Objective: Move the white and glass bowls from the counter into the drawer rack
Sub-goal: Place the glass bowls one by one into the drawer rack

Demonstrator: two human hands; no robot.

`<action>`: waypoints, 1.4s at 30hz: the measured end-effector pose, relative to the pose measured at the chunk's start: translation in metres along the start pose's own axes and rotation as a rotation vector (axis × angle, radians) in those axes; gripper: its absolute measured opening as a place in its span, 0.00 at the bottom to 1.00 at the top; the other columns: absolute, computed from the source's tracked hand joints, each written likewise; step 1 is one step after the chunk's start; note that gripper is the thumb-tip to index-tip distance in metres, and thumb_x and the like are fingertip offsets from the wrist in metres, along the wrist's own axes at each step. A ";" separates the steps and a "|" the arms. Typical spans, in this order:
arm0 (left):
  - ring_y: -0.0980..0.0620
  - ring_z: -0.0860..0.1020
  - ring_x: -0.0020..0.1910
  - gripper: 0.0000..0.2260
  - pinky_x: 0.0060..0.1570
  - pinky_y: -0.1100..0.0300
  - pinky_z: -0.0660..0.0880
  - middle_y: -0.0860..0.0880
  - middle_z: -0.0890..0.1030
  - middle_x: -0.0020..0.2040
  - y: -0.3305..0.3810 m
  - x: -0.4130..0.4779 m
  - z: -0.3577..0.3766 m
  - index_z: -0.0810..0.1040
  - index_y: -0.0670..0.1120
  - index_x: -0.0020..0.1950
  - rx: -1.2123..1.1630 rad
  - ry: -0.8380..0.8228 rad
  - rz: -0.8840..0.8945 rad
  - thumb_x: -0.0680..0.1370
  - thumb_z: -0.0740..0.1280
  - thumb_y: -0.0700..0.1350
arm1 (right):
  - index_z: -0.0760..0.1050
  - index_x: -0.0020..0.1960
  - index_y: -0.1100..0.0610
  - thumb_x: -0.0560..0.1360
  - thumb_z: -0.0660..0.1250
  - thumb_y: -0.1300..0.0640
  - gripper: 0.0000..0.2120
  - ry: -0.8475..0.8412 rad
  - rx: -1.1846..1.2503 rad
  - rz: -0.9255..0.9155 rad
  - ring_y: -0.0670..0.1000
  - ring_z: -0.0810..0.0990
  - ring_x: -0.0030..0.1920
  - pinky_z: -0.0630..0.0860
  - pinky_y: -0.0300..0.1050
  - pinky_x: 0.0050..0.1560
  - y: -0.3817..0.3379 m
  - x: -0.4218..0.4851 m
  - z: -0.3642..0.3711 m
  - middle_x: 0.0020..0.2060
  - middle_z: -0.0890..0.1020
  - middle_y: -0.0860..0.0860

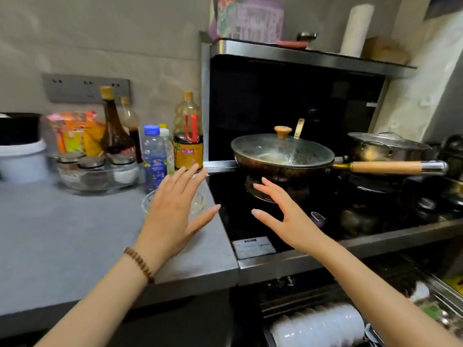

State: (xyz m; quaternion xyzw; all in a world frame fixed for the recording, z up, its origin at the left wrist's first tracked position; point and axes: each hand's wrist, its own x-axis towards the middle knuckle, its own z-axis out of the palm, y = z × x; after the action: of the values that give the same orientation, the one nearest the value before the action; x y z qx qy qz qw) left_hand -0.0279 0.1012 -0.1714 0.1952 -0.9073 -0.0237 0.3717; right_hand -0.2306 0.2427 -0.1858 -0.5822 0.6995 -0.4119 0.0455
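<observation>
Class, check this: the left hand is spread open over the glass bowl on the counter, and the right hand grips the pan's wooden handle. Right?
No. The head view shows the right hand open, holding nothing, apart from the pan's wooden handle. The rest is correct.

Both bare forearms reach forward, side by side. The left hand (172, 211) hovers palm down over the table's (62, 234) right end, fingers (193, 175) straight and fanned, with a bead bracelet (139, 264) on its wrist. The right hand (288, 216) is just past that table's right edge, fingers spread, thumb out, holding nothing.
</observation>
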 end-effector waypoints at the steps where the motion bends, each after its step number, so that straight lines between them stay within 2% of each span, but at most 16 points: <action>1: 0.48 0.60 0.74 0.33 0.73 0.53 0.52 0.48 0.64 0.74 -0.011 -0.002 -0.004 0.62 0.48 0.74 -0.004 0.006 -0.033 0.75 0.54 0.66 | 0.61 0.71 0.37 0.75 0.64 0.44 0.26 -0.026 0.015 -0.001 0.32 0.55 0.70 0.55 0.32 0.65 -0.005 0.008 0.009 0.74 0.55 0.35; 7: 0.51 0.60 0.73 0.36 0.71 0.52 0.59 0.50 0.62 0.75 -0.068 -0.019 -0.005 0.62 0.53 0.74 -0.100 -0.069 -0.232 0.70 0.58 0.68 | 0.62 0.72 0.42 0.75 0.65 0.46 0.26 -0.132 0.052 -0.003 0.42 0.57 0.74 0.56 0.42 0.72 -0.031 0.043 0.056 0.75 0.57 0.41; 10: 0.52 0.59 0.73 0.35 0.70 0.52 0.60 0.51 0.61 0.75 -0.086 -0.028 0.001 0.63 0.60 0.72 -0.181 -0.129 -0.289 0.67 0.58 0.71 | 0.63 0.71 0.43 0.75 0.66 0.47 0.26 -0.168 0.055 0.009 0.44 0.58 0.74 0.57 0.48 0.74 -0.037 0.053 0.072 0.75 0.58 0.43; 13: 0.53 0.64 0.70 0.34 0.69 0.53 0.62 0.54 0.67 0.72 -0.098 -0.035 0.008 0.65 0.62 0.69 -0.233 -0.186 -0.296 0.65 0.59 0.73 | 0.68 0.68 0.44 0.73 0.67 0.46 0.24 -0.206 0.060 0.012 0.44 0.60 0.73 0.58 0.48 0.74 -0.039 0.058 0.083 0.74 0.61 0.43; 18: 0.59 0.72 0.58 0.20 0.59 0.58 0.69 0.64 0.75 0.55 -0.105 -0.037 0.015 0.73 0.61 0.49 -0.336 -0.140 -0.296 0.64 0.64 0.72 | 0.79 0.53 0.44 0.70 0.71 0.44 0.13 -0.216 0.030 -0.017 0.41 0.64 0.70 0.58 0.43 0.70 -0.037 0.060 0.091 0.69 0.68 0.40; 22: 0.63 0.74 0.52 0.19 0.48 0.68 0.69 0.58 0.78 0.51 -0.104 -0.036 0.018 0.69 0.56 0.39 -0.418 -0.089 -0.313 0.62 0.67 0.70 | 0.81 0.47 0.48 0.69 0.72 0.47 0.09 -0.186 0.045 -0.032 0.38 0.68 0.65 0.60 0.43 0.69 -0.036 0.060 0.093 0.63 0.74 0.38; 24: 0.61 0.74 0.53 0.20 0.51 0.69 0.69 0.56 0.78 0.54 -0.103 -0.035 0.020 0.69 0.55 0.38 -0.446 -0.069 -0.313 0.62 0.68 0.68 | 0.82 0.46 0.49 0.69 0.72 0.48 0.07 -0.186 0.070 -0.037 0.39 0.69 0.65 0.61 0.45 0.70 -0.038 0.060 0.092 0.61 0.76 0.39; 26: 0.58 0.72 0.59 0.20 0.58 0.62 0.69 0.56 0.76 0.60 -0.101 -0.032 0.021 0.69 0.53 0.37 -0.477 -0.046 -0.319 0.61 0.69 0.67 | 0.82 0.44 0.50 0.70 0.72 0.49 0.06 -0.184 0.107 -0.034 0.41 0.71 0.65 0.63 0.49 0.71 -0.041 0.061 0.090 0.60 0.78 0.41; 28: 0.59 0.69 0.62 0.20 0.62 0.58 0.65 0.58 0.72 0.62 -0.099 -0.027 0.019 0.69 0.53 0.37 -0.485 -0.007 -0.317 0.60 0.69 0.67 | 0.81 0.43 0.50 0.70 0.72 0.50 0.05 -0.171 0.117 -0.037 0.42 0.72 0.65 0.63 0.51 0.71 -0.046 0.063 0.085 0.60 0.79 0.43; 30: 0.61 0.68 0.62 0.20 0.62 0.60 0.64 0.59 0.71 0.61 -0.094 -0.020 0.014 0.69 0.53 0.36 -0.502 0.038 -0.299 0.60 0.69 0.67 | 0.81 0.44 0.51 0.70 0.72 0.49 0.06 -0.140 0.101 -0.067 0.38 0.71 0.63 0.64 0.46 0.69 -0.050 0.065 0.077 0.60 0.78 0.42; 32: 0.66 0.70 0.59 0.20 0.59 0.66 0.66 0.64 0.72 0.56 -0.084 -0.010 0.006 0.69 0.53 0.36 -0.574 0.074 -0.276 0.60 0.70 0.66 | 0.82 0.45 0.51 0.70 0.71 0.46 0.09 -0.098 0.088 -0.116 0.28 0.68 0.60 0.61 0.33 0.64 -0.055 0.065 0.062 0.60 0.78 0.40; 34: 0.63 0.74 0.54 0.20 0.54 0.67 0.70 0.61 0.75 0.50 -0.068 0.000 0.000 0.70 0.51 0.36 -0.710 0.075 -0.276 0.61 0.71 0.64 | 0.81 0.44 0.49 0.68 0.70 0.42 0.12 -0.049 0.063 -0.152 0.25 0.64 0.61 0.58 0.24 0.59 -0.063 0.061 0.043 0.60 0.78 0.38; 36: 0.57 0.79 0.48 0.19 0.46 0.68 0.74 0.50 0.78 0.42 -0.048 0.010 -0.002 0.69 0.49 0.36 -0.844 0.035 -0.266 0.63 0.72 0.61 | 0.81 0.43 0.48 0.66 0.68 0.38 0.15 -0.016 0.041 -0.177 0.30 0.68 0.63 0.60 0.24 0.59 -0.069 0.051 0.019 0.56 0.80 0.37; 37: 0.56 0.79 0.44 0.19 0.42 0.69 0.74 0.46 0.78 0.40 -0.036 0.013 -0.002 0.68 0.49 0.35 -0.894 0.005 -0.257 0.64 0.72 0.61 | 0.82 0.43 0.47 0.65 0.67 0.37 0.16 -0.017 0.034 -0.191 0.33 0.73 0.60 0.64 0.25 0.57 -0.072 0.044 0.006 0.51 0.82 0.38; 39: 0.58 0.79 0.39 0.19 0.40 0.69 0.73 0.46 0.77 0.38 -0.010 0.018 0.002 0.69 0.48 0.35 -0.994 -0.070 -0.242 0.64 0.71 0.61 | 0.81 0.41 0.46 0.66 0.66 0.36 0.15 -0.054 0.002 -0.205 0.38 0.79 0.49 0.70 0.27 0.51 -0.074 0.027 -0.021 0.43 0.83 0.40; 42: 0.59 0.78 0.39 0.22 0.45 0.62 0.75 0.48 0.78 0.41 0.028 0.020 0.020 0.70 0.47 0.35 -1.081 -0.212 -0.246 0.62 0.69 0.65 | 0.82 0.40 0.47 0.69 0.68 0.41 0.11 -0.146 -0.027 -0.166 0.39 0.81 0.41 0.73 0.28 0.45 -0.066 -0.003 -0.059 0.38 0.84 0.43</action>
State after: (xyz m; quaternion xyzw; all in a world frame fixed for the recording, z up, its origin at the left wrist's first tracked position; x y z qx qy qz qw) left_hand -0.0646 0.1178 -0.1674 0.0780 -0.7691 -0.5478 0.3200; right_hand -0.2106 0.2771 -0.1072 -0.6672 0.6492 -0.3613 0.0541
